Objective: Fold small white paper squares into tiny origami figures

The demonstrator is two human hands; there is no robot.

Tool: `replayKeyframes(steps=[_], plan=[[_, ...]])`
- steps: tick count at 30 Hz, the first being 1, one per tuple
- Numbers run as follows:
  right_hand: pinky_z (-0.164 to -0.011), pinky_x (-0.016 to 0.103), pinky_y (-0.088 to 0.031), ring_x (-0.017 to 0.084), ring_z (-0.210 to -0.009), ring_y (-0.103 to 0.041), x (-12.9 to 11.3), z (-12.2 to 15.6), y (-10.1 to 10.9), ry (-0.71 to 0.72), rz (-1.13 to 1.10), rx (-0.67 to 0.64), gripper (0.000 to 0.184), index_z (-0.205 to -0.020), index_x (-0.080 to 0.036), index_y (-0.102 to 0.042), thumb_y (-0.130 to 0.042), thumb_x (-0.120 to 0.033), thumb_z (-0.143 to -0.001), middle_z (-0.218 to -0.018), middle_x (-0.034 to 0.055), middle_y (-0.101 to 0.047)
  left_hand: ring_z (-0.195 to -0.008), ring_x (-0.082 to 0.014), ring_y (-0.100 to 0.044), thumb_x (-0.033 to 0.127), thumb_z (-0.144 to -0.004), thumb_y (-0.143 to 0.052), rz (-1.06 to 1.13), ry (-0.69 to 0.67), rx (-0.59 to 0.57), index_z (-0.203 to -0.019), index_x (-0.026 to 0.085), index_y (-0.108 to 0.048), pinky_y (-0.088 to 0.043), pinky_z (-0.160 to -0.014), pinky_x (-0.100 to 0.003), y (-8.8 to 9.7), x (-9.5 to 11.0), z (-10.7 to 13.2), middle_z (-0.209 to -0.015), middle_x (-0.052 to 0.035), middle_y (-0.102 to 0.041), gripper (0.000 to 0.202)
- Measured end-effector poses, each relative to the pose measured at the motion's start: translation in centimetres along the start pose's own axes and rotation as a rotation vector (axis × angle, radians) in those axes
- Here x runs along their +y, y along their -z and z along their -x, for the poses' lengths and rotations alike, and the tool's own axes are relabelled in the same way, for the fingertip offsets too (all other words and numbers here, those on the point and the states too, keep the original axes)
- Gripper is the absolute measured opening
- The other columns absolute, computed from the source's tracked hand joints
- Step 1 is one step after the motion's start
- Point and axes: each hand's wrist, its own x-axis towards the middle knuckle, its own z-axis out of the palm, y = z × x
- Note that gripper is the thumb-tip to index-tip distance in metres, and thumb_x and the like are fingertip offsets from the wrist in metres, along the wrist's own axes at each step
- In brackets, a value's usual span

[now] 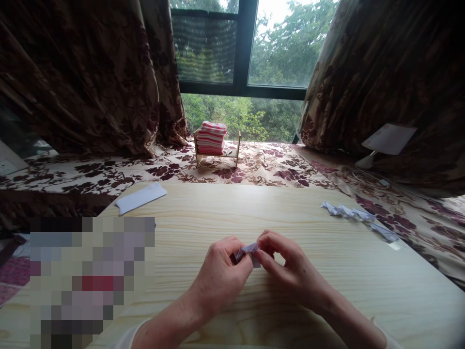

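Observation:
Between my two hands, just above the light wooden table (189, 213), is a small piece of folded white paper (247, 250). My left hand (221, 271) is closed on its left side, thumb and fingers pinching it. The fingertips of my right hand (285, 259) pinch its right end. Parts of the paper are hidden behind my fingers. A row of small folded paper pieces (348, 213) lies near the table's right edge. At the far left corner of the table is a flat stack of white paper strips (141, 198).
Beyond the table, a flower-patterned cloth (269, 167) covers the window ledge. On it stands a small wooden rack (238, 150) with folded red-and-white cloths (210, 138). A white lamp (388, 138) with a cord is at the right. A blurred patch (92, 281) hides the left front.

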Motion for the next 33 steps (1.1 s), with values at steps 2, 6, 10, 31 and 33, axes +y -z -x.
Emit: replayKeyframes(steps=[2, 6, 10, 31, 33], plan=[[-0.059, 0.027, -0.040, 0.014, -0.063, -0.048, -0.2, 0.0, 0.1, -0.014, -0.005, -0.028, 0.017, -0.072, -0.017, -0.052, -0.046, -0.022, -0.086, -0.069, 0.0016, -0.051, -0.058, -0.0099, -0.037, 0.023, -0.077, -0.051, 0.024, 0.008, -0.032, -0.053, 0.017, -0.042, -0.028, -0.052, -0.023, 0.1, 0.0, 0.0, -0.059, 0.0035, -0.038, 0.027], [-0.058, 0.027, -0.039, 0.014, -0.063, -0.048, -0.5, 0.1, 0.3, -0.020, 0.009, -0.039, 0.020, -0.069, -0.018, -0.051, -0.045, -0.024, -0.087, -0.068, 0.0013, -0.050, -0.056, -0.0092, -0.035, 0.024, -0.077, -0.052, 0.060, 0.045, -0.098, -0.055, 0.017, -0.044, -0.026, -0.049, -0.023, 0.3, 0.0, -0.2, -0.058, 0.0039, -0.038, 0.024], [-0.056, 0.026, -0.037, 0.013, -0.062, -0.047, -0.5, 0.1, 0.3, -0.032, 0.027, -0.032, 0.026, -0.065, -0.018, -0.050, -0.043, -0.026, -0.089, -0.066, 0.0005, -0.050, -0.056, -0.0093, -0.036, 0.026, -0.078, -0.052, 0.083, 0.018, -0.123, -0.053, 0.015, -0.048, -0.026, -0.049, -0.023, 0.4, 0.2, -0.3, -0.058, 0.0030, -0.039, 0.027], [-0.053, 0.024, -0.038, 0.011, -0.058, -0.046, -0.4, 0.2, -0.2, 0.092, 0.123, 0.080, 0.013, -0.068, -0.017, -0.054, -0.051, -0.013, -0.080, -0.063, -0.0008, -0.050, -0.056, -0.0094, -0.042, 0.033, -0.074, -0.060, 0.485, 0.230, -0.112, -0.056, 0.012, -0.061, -0.034, -0.053, -0.021, 1.1, 0.5, -0.8, -0.056, 0.0005, -0.052, 0.027], [-0.053, 0.024, -0.038, 0.011, -0.058, -0.046, -0.3, 0.2, -0.2, 0.095, 0.125, 0.083, 0.013, -0.068, -0.017, -0.053, -0.051, -0.013, -0.080, -0.064, -0.0009, -0.050, -0.055, -0.0092, -0.042, 0.031, -0.073, -0.059, 0.459, 0.233, -0.133, -0.055, 0.013, -0.060, -0.035, -0.052, -0.021, 1.2, 0.7, -0.8, -0.055, 0.0006, -0.052, 0.026]])
